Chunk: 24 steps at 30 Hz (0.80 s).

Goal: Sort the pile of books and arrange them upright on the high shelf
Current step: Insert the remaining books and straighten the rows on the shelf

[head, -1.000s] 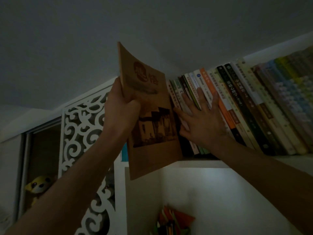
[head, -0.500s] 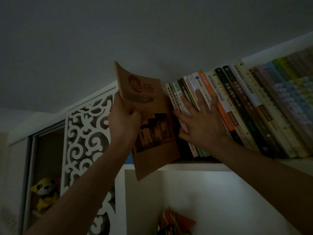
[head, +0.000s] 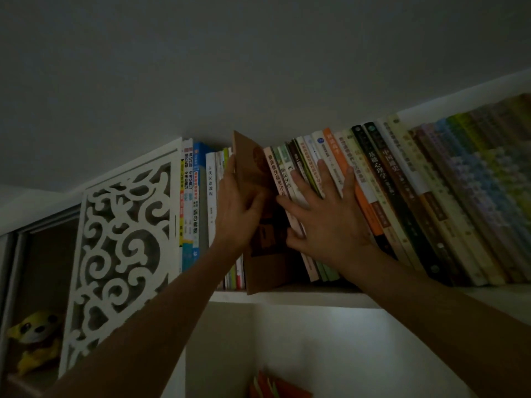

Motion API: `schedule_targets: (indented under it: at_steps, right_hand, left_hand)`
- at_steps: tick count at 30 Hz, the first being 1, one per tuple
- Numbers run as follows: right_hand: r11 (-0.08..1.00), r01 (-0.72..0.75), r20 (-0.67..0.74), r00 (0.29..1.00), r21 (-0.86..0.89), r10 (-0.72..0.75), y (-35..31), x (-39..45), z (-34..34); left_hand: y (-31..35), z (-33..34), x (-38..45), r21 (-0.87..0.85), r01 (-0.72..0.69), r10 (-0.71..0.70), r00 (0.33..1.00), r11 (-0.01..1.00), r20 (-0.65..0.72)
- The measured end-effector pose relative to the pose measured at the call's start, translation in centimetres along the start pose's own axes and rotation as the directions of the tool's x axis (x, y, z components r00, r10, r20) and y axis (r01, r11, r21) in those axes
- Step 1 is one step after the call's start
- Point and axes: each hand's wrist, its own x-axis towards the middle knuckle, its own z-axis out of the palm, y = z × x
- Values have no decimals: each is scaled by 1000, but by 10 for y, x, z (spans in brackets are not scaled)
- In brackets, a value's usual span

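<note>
A thin brown book (head: 260,271) stands upright in a gap on the high white shelf (head: 290,297), its lower corner sticking out over the shelf's front edge. My left hand (head: 238,214) grips its spine side, thumb across the cover. My right hand (head: 324,219) lies flat with fingers spread against the spines of the leaning row of books (head: 408,202) to the right of the gap. Left of the gap stand several upright books (head: 195,202) with white, yellow and blue spines.
A white carved lattice panel (head: 123,245) closes the shelf's left end. A yellow plush toy (head: 34,340) sits in a dark compartment at the far left. Below the shelf a white compartment holds some red and orange things (head: 275,387). The ceiling is close above the book tops.
My left hand has pushed the brown book up and back into the gap, from tilted in front of the shelf to nearly upright inside it. My right hand stayed pressed on the leaning row.
</note>
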Motion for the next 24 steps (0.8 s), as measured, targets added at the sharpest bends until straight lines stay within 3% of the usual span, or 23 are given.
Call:
schedule_targets:
  at_steps: [4,7,11,14,16,19,22,24]
  right_hand:
    - [998,56,-8,998,-29,-56,4,-2,1]
    - [996,87,-15,996,-36,-87,8,-2,2]
    - [994,93,-10,996,-65,-94,8,-2,5]
    - [994,90,-21,996,-68,-92,9,-2,6]
    - [993,92,-29,995,-69,-95,9,-2,6]
    - [992,93,-32,995,-85,-96,10,-2,6]
    - [992,89,-34,995,-93,-92,10,-2,7]
    - [991,86,-35,995,-98,-90,10,-2,7]
  left_hand:
    - [-23,-28,-6,223,-288,212,926,931,313]
    - [-39,-41,-4,316,-429,273,858,846,435]
    - [-47,-36,-3,455,-481,262,847,750,463]
    - [-57,-26,-7,514,-391,184,894,763,408]
    - [-58,-17,-9,463,-350,175,909,815,379]
    - [-40,-4,-15,172,-312,255,922,934,292]
    - [-29,6,-22,-116,-288,306,933,951,190]
    - [-29,10,-24,-176,-266,296,939,948,175]
